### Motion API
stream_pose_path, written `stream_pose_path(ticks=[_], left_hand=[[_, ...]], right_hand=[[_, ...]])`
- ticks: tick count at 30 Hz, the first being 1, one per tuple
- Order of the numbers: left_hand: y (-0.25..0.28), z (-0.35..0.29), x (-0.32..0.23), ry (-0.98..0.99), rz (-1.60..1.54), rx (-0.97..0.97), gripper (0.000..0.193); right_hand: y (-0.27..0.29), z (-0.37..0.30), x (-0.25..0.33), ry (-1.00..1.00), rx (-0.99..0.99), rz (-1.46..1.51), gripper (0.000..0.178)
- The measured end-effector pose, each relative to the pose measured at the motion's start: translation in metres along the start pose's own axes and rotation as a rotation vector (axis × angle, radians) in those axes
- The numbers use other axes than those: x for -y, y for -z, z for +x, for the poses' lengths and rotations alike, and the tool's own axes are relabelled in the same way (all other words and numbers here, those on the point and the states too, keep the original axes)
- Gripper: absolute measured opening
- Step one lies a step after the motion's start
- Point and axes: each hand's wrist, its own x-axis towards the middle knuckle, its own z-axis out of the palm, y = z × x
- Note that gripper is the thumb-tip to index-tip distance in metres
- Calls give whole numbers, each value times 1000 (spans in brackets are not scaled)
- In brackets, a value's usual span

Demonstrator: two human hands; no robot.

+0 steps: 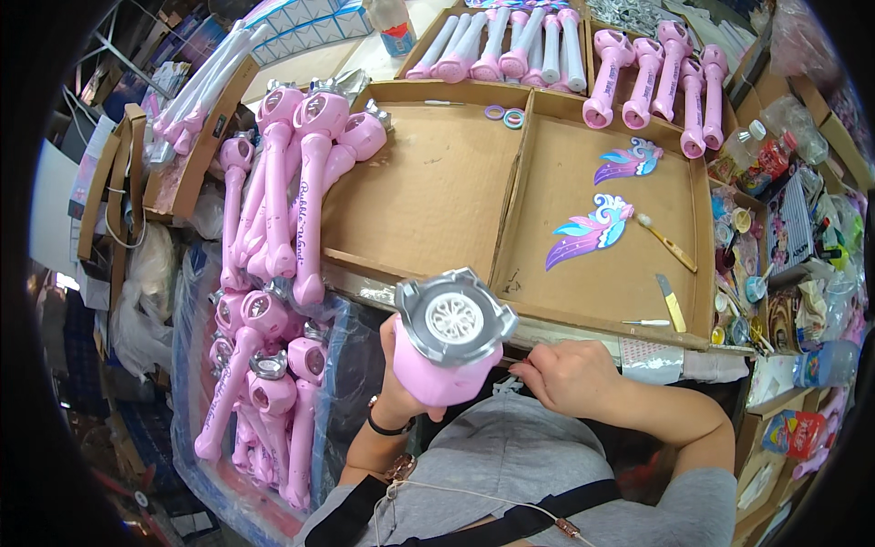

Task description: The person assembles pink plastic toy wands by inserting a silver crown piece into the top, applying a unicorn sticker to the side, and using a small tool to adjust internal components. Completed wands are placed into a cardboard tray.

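Observation:
My left hand [394,394] is wrapped round a pink toy wand [445,372], held up in front of my body. The wand's silver crown-shaped top, with a round white lattice in the middle, points up at me; its handle is hidden below. My right hand [572,376] is just right of the wand, close to the tray's front edge, its fingers curled together; whatever they may hold is hidden. Beyond both hands, two purple-and-blue wing-shaped pieces [602,230] [629,162] lie flat in the right half of the cardboard tray [419,182].
A small brush [670,244], a yellow utility knife [672,304] and a thin white tool [645,322] lie in the tray. Pink wands [314,182] are heaped at the left, above a plastic-lined bin [196,365] holding more. Pink handles [609,77] stand far right; bottles [743,150] crowd the right side.

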Motion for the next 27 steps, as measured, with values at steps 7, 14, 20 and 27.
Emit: stream_pose_path(ticks=[7,14,20,27], left_hand=[[8,-10,18,307,-238,117,110],[29,-41,57,498,-398,107,76],[20,-30,45,425,-262,187,67],[2,6,-5,943,-1093,147,42]], right_hand=[[-9,-12,-1,-145,354,509,35],[-18,-24,-2,-746,719,1565,50],[-27,-30,-6,-838,913,1921,51],[-48,-36,-13,-771,1083,2207,51]])
